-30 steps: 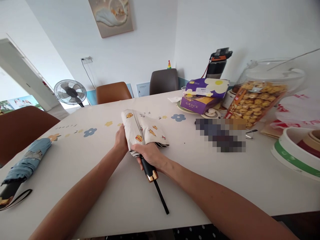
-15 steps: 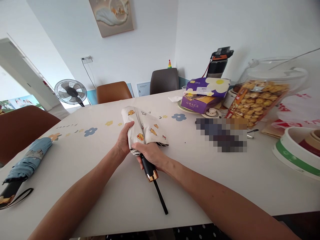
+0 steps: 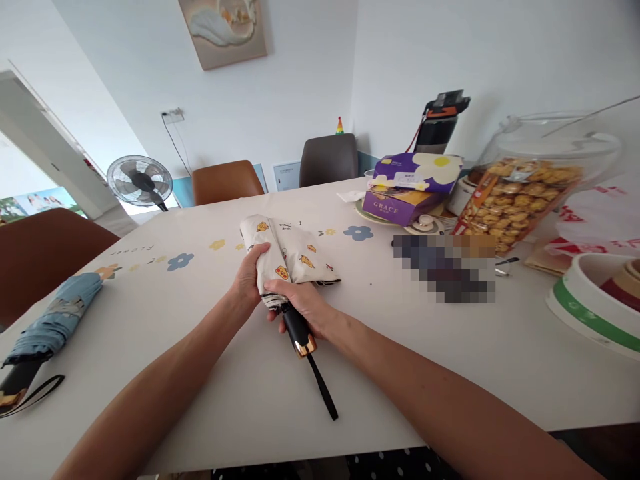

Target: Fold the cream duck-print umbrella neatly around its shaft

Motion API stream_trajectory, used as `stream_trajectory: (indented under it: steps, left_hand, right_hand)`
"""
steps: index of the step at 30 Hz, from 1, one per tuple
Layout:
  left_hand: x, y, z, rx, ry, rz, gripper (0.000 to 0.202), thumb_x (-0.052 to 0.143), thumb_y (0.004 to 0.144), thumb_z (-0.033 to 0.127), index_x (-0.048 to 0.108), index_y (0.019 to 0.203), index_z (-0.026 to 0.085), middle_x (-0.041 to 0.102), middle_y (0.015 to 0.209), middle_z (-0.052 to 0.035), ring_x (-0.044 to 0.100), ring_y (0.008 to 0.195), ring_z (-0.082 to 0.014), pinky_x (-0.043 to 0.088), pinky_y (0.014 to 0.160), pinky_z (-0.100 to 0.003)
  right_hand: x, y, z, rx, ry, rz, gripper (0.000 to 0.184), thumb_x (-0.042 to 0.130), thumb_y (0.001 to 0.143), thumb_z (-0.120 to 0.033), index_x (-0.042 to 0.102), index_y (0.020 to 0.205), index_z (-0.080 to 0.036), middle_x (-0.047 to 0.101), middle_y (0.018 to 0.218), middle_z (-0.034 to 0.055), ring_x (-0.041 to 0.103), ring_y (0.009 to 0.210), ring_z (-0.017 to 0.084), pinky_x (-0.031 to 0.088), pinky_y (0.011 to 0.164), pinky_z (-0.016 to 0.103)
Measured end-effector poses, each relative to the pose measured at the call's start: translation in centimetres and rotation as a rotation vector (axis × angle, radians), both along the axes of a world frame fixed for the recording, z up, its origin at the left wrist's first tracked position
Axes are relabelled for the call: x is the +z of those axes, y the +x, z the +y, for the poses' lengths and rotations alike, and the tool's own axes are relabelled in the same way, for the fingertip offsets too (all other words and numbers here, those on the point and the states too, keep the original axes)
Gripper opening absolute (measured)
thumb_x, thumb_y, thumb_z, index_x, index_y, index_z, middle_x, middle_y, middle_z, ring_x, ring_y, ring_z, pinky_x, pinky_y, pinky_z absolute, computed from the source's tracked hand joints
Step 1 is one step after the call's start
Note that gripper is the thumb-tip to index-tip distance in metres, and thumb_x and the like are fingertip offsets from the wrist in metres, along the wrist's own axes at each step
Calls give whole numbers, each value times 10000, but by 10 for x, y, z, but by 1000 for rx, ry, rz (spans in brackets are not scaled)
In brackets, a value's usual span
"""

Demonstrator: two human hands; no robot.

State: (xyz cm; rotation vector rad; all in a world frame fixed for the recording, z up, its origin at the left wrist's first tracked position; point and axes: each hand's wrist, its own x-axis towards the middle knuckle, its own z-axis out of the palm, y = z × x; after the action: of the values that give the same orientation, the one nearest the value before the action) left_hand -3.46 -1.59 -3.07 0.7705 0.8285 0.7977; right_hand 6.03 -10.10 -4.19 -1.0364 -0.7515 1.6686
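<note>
A folded white umbrella (image 3: 295, 250) with orange cartoon prints lies between my hands over the table. Its black handle (image 3: 298, 328) with a gold-coloured end points toward me, and a black wrist strap hangs from it. My left hand (image 3: 250, 273) grips the left side of the canopy, thumb on top. Around the canopy's lower end and the top of the handle, my right hand (image 3: 300, 303) is closed, its thumb pressing the cloth. A loose flap of fabric spreads out to the right. Some of the fingers are hidden under the umbrella.
Far left on the white table (image 3: 200, 427) lies a folded blue umbrella (image 3: 57, 317). To the right are purple boxes (image 3: 400, 200), a black bottle (image 3: 439, 127), a clear jar of snacks (image 3: 523, 197), a roll of tape (image 3: 575, 303) and a blurred-out patch. Chairs and a fan (image 3: 140, 179) stand beyond.
Both hands keep their hold on the white umbrella. Its handle and strap have shifted up slightly, and the loose flap reaches a little further right.
</note>
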Motion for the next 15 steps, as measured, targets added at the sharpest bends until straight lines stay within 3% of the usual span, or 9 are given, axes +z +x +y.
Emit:
stream_trajectory:
  steps: [3, 9, 15]
  left_hand:
    - [-2, -1, 1, 6, 8, 2, 434, 593, 693, 443, 585, 1002, 138, 649, 761, -102, 631, 804, -292, 525, 732, -414]
    - [-6, -3, 9, 0, 10, 6, 420, 627, 685, 396, 593, 1004, 126, 656, 794, -112, 630, 793, -275, 518, 735, -390]
    - [-10, -22, 37, 231, 158, 167, 352, 694, 618, 306, 615, 907, 123, 647, 836, -107, 604, 754, -225, 503, 677, -329]
  right_hand:
    - [0, 1, 1, 59, -67, -17, 251, 653, 702, -330, 554, 806, -124, 564, 564, -7, 556, 423, 116, 452, 297, 205]
    - [1, -1, 1, 28, -133, -128, 220, 612, 732, -339, 509, 728, -146, 491, 423, -33, 458, 322, 98, 412, 287, 201]
    - [-3, -7, -4, 136, -158, -161, 218, 607, 716, -337, 483, 718, -159, 499, 412, -32, 446, 301, 98, 418, 297, 212]
